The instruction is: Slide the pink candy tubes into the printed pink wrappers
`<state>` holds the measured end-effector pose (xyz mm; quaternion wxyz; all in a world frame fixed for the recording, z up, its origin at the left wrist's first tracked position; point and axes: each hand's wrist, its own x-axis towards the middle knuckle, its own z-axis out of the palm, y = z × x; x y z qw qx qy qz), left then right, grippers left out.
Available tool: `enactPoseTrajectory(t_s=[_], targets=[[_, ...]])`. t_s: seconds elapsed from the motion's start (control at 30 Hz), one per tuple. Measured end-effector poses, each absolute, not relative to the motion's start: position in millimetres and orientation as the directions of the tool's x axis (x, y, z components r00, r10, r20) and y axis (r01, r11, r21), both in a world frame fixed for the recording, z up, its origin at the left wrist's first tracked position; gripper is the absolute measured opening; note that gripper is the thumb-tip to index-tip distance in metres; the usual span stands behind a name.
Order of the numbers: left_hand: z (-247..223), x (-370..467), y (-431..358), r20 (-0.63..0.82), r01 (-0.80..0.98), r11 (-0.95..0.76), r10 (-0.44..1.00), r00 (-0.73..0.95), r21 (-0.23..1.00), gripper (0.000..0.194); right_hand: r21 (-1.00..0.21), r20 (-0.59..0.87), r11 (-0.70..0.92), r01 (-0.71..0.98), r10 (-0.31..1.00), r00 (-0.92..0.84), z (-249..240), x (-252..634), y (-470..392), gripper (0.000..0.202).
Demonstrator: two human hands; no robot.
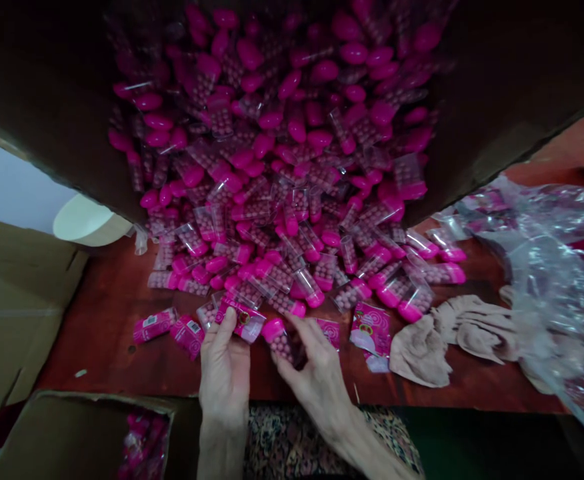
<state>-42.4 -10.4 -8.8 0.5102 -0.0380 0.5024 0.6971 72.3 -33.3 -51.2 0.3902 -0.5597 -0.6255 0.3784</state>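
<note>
Near the table's front edge, my left hand [227,363] grips a pink printed sleeve [247,321], with the thumb on top of it. Just to its right, my right hand [317,367] has its thumb and fingers around a clear container [279,341] with a pink cap and small balls inside. The two held items are close together. Beyond both hands lies a large heap of pink-capped clear containers [292,200]. Two containers in printed sleeves [155,325] lie left of my left hand. More printed sleeves [371,328] lie flat to the right of my right hand.
Dark box walls [487,87] flank the heap. A crumpled cloth [422,353] and clear plastic bags [562,287] lie on the right. At left are a white bowl [89,220] and cardboard [17,300]. An open box [87,433] with pink items stands below the table edge.
</note>
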Motion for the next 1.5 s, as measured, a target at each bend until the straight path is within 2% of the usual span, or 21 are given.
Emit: enactPoseTrajectory(t_s=[0.1, 0.17, 0.23, 0.3, 0.37, 0.43, 0.5, 0.53, 0.63, 0.73, 0.83, 0.9, 1.03, 1.2, 1.5], targets=[[-13.6, -42.0, -9.8, -0.558, -0.753, 0.022, 0.685, -0.467, 0.657, 0.018, -0.981, -0.14, -0.142, 0.129, 0.99, 0.021, -44.7, 79.5, -24.8, 0.039], [-17.1, -40.2, -8.4, -0.567, -0.756, 0.035, 0.684, -0.459, 0.654, 0.018, -0.983, -0.173, -0.176, 0.052, 0.983, 0.054, -43.3, 83.3, -22.6, 0.037], [-20.2, -38.1, -6.5, -0.576, -0.754, 0.049, 0.678, -0.456, 0.655, 0.018, -0.985, -0.088, -0.098, 0.143, 0.993, 0.077, -43.9, 85.6, -24.6, 0.031], [-22.7, -36.7, -4.9, -0.576, -0.746, 0.055, 0.674, -0.462, 0.663, 0.019, -0.941, 0.057, 0.026, 0.338, 0.995, 0.081, -46.3, 86.1, -30.0, 0.022], [-24.6, -36.0, -4.1, -0.566, -0.734, 0.05, 0.673, -0.476, 0.677, 0.021, -0.814, 0.174, 0.119, 0.568, 0.984, 0.043, -50.5, 84.7, -36.6, 0.022], [-25.8, -35.9, -3.9, -0.558, -0.725, 0.047, 0.673, -0.486, 0.687, 0.021, -0.63, 0.233, 0.164, 0.759, 0.972, -0.016, -55.3, 82.0, -41.7, 0.023], [-26.3, -36.1, -4.2, -0.556, -0.721, 0.048, 0.673, -0.488, 0.691, 0.019, -0.512, 0.229, 0.194, 0.837, 0.97, -0.085, -58.7, 79.5, -43.9, 0.016], [-26.4, -36.3, -4.4, -0.554, -0.719, 0.048, 0.674, -0.489, 0.693, 0.018, -0.515, 0.21, 0.2, 0.833, 0.972, -0.104, -59.2, 78.9, -44.0, 0.012], [-25.0, -36.5, -5.2, -0.559, -0.719, 0.067, 0.68, -0.475, 0.692, 0.016, -0.723, 0.038, 0.066, 0.688, 0.998, -0.056, -54.7, 80.8, -41.9, 0.008], [-21.7, -33.9, -5.6, -0.574, -0.734, 0.074, 0.678, -0.459, 0.675, 0.012, -0.912, -0.215, -0.198, 0.359, 0.977, -0.006, -43.7, 85.4, -38.6, 0.015], [-18.9, -26.9, -4.9, -0.58, -0.752, 0.048, 0.67, -0.464, 0.657, 0.009, -0.942, -0.332, -0.33, 0.056, 0.943, -0.027, -32.5, 85.8, -35.9, 0.023], [-18.0, -21.4, -4.2, -0.591, -0.767, 0.059, 0.676, -0.44, 0.639, 0.01, -0.93, -0.364, -0.364, -0.044, 0.931, -0.016, -27.8, 83.2, -35.0, 0.025], [-16.5, -14.9, -3.0, -0.612, -0.793, 0.074, 0.681, -0.402, 0.605, 0.012, -0.923, -0.377, -0.373, -0.095, 0.926, 0.022, -28.5, 78.9, -37.1, 0.027], [-13.9, -13.8, -2.8, -0.611, -0.822, 0.075, 0.707, -0.356, 0.565, 0.007, -0.937, -0.347, -0.34, -0.08, 0.933, 0.097, -36.0, 80.8, -40.7, 0.027], [-14.3, -10.2, -0.7, -0.626, -0.82, 0.106, 0.702, -0.339, 0.563, 0.008, -0.949, -0.314, -0.313, -0.017, 0.947, 0.071, -31.8, 79.5, -36.4, 0.024]])
